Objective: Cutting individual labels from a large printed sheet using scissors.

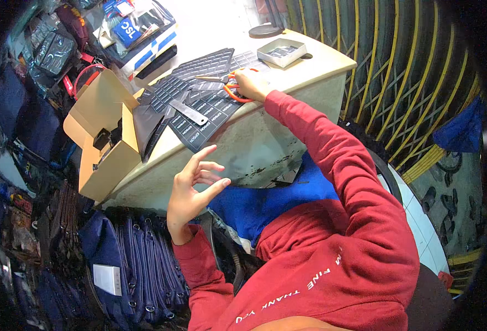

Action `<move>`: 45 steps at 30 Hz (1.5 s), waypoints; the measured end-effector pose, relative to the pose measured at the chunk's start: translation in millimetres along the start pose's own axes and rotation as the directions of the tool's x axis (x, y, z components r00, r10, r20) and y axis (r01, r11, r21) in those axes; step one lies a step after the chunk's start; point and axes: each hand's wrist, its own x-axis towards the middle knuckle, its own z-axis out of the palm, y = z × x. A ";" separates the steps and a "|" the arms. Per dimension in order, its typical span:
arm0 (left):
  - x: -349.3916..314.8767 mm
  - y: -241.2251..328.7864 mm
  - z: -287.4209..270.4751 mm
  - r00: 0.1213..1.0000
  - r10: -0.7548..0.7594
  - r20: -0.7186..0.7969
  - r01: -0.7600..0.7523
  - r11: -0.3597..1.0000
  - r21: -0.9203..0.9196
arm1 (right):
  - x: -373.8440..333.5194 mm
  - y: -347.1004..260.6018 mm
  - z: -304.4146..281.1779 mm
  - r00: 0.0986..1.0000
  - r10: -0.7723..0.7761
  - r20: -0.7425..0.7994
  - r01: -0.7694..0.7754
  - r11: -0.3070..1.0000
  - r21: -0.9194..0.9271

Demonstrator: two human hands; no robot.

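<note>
My right hand grips a pair of scissors with orange handles, resting over the tabletop with the blades pointing left. Beneath the blades lie black sheets marked in a grid of small printed rectangles. A metal ruler sits across the nearer sheets, which overhang the front edge of the table. My left hand is raised in the air in front of that edge, fingers apart and holding nothing.
An opened cardboard box with dark items inside stands at the table's left end. A shallow white box sits near the right corner, by a round stand base. Blue bags with straps are piled at lower left; a folding gate stands at right.
</note>
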 end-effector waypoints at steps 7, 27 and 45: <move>2.7 -7.0 4.2 0.999 0.007 0.033 -0.007 1.000 -0.011 | -20.6 10.3 6.1 0.996 0.012 -0.084 -0.004 0.995 0.101; 55.8 -100.2 90.3 0.976 -0.210 -0.052 0.094 0.629 -0.772 | -182.4 -62.8 -14.3 0.983 0.148 -0.112 -0.008 0.635 0.773; 48.2 -123.0 84.2 0.974 -0.221 0.052 0.213 0.809 -0.548 | -170.4 -33.4 24.3 0.874 0.246 0.419 -0.423 -0.042 0.905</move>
